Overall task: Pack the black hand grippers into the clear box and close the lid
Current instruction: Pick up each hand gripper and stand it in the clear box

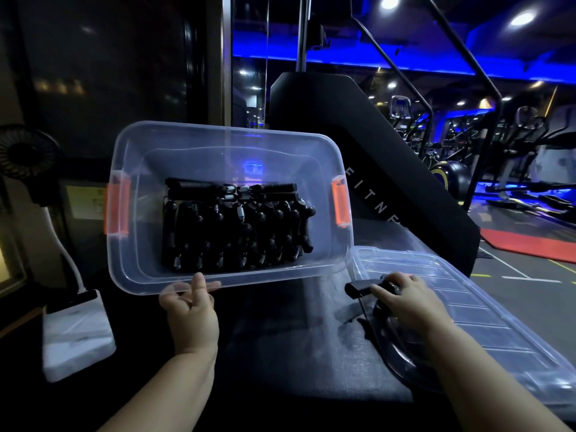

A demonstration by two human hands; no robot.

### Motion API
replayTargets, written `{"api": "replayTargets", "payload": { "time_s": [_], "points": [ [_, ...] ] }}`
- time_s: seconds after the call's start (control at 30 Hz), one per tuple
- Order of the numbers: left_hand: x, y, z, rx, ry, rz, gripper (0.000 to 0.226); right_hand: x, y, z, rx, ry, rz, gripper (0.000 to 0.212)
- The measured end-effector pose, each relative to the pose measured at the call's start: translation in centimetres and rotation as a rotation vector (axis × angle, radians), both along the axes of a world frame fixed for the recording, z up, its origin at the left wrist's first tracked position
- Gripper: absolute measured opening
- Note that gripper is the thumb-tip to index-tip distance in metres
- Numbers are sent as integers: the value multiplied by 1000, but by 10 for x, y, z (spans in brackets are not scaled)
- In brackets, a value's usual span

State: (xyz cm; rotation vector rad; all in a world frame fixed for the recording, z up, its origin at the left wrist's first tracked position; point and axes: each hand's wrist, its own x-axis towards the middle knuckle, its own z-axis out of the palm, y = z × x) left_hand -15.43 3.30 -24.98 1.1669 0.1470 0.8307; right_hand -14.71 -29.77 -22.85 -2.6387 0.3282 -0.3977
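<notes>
Clear plastic box with orange latches, tilted up, black spring hand grippers packed inside, left hand pinching its near rim, right hand right of box, gripping one loose black hand gripper atop clear flat lid.

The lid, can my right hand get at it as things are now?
Probably yes. The lid lies right under the right hand, with only the black hand gripper that the hand grips in between. The hand would likely have to let that go first.
</notes>
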Motion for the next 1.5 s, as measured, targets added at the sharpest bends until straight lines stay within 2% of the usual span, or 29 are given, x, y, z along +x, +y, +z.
{"api": "replayTargets", "payload": {
  "time_s": [0.27, 0.43, 0.73, 0.83, 0.9, 1.0, 1.3, 1.5],
  "points": [
    [1, 0, -1, -2, 3, 4, 23, -3, -2, -3, 62, -26, 121, 33],
    [1, -1, -1, 0, 4, -6, 24, -11, 0, 3, 107, 15, 214, 44],
    [3, 0, -2, -2, 15, 10, 24, -14, 9, 11, 48, 128, 324, 85],
    [3, 0, -1, -2, 17, 7, 24, -14, 12, 16, -28, 191, 351, 92],
    [2, -1, 0, 2, 22, 7, 24, -12, 16, 18, -172, 191, 342, 89],
    [1, -1, 0, 10, 31, 10, 22, -11, 23, 18, -323, 149, 317, 72],
    [-1, 1, 0, 18, 40, 8, 23, -20, 39, 23, -456, 50, 380, 31],
    [-2, 1, 1, 8, 39, -15, 22, -31, 72, 30, -509, -29, 536, 24]
  ]
}}
